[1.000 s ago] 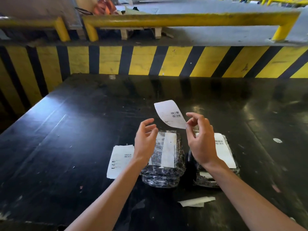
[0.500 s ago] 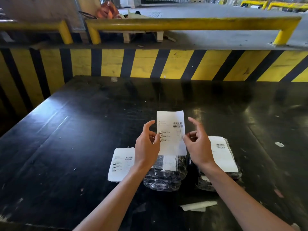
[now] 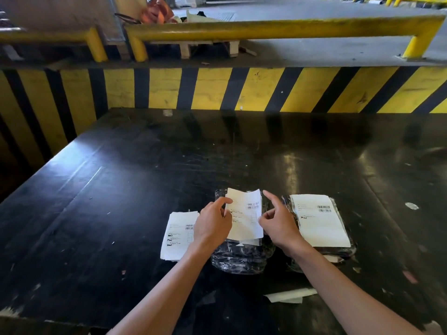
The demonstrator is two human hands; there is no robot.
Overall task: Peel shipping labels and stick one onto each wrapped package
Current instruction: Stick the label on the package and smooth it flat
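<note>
Label (image 3: 245, 213), held at both side edges over centre pkg (image 3: 242, 259): left hand (image 3: 211, 226) pinches its left edge, right hand (image 3: 278, 226) grips the right edge w/ index finger raised. Right pkg (image 3: 338, 250) already bears a label. Label stack (image 3: 177, 235) lies just left of centre pkg on black table (image 3: 121, 189). Backing strip (image 3: 290, 295) near, between forearms.

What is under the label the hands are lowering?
A clear-wrapped dark package lies under the label, held by the left hand and right hand. The label covers most of the package's top.
</note>
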